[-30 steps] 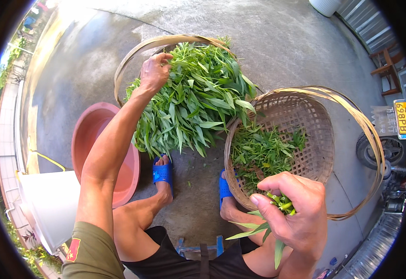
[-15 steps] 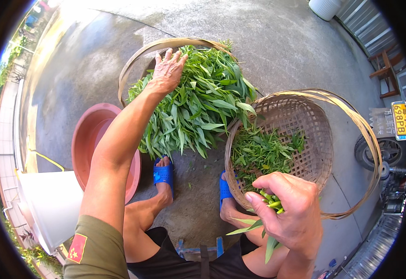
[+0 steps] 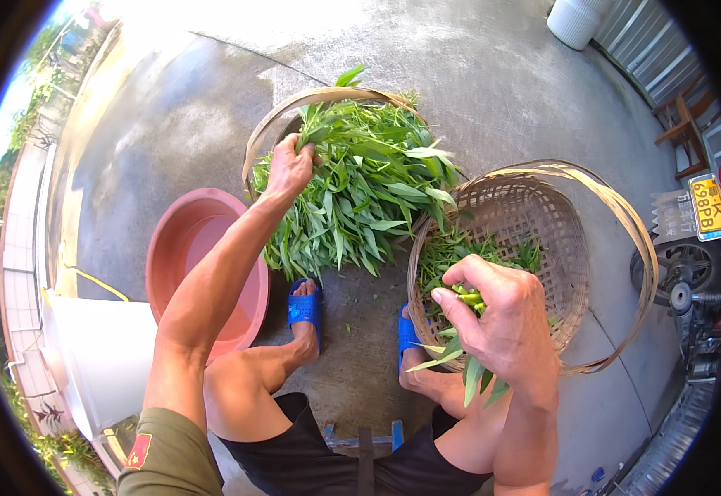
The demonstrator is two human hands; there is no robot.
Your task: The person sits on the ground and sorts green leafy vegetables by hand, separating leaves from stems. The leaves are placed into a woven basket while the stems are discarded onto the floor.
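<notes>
A big heap of water spinach (image 3: 364, 186) fills and spills over a basket with a bamboo hoop handle (image 3: 327, 93). At the heap's left side my left hand (image 3: 291, 168) is closed on some leafy stems, whose tops stick up past my fingers. Near my right knee, my right hand (image 3: 497, 310) grips a small bunch of water spinach (image 3: 469, 296). Its cut stem ends show by my thumb, and leaves hang below my palm. Just beyond that hand stands a second woven bamboo basket (image 3: 563, 240), holding loose shorter greens (image 3: 492, 248) on its left side.
A pink plastic basin (image 3: 203, 202) and a white bucket (image 3: 100, 355) stand at my left. My feet, in blue sandals (image 3: 304, 307), rest on the concrete between basin and baskets. At the right are a motorbike wheel (image 3: 682, 269) and a wooden chair (image 3: 687, 132).
My left hand, spread flat over the heap before, has closed on stems and lifted some leaves. My right hand keeps its bunch and has shifted slightly up and left in the picture.
</notes>
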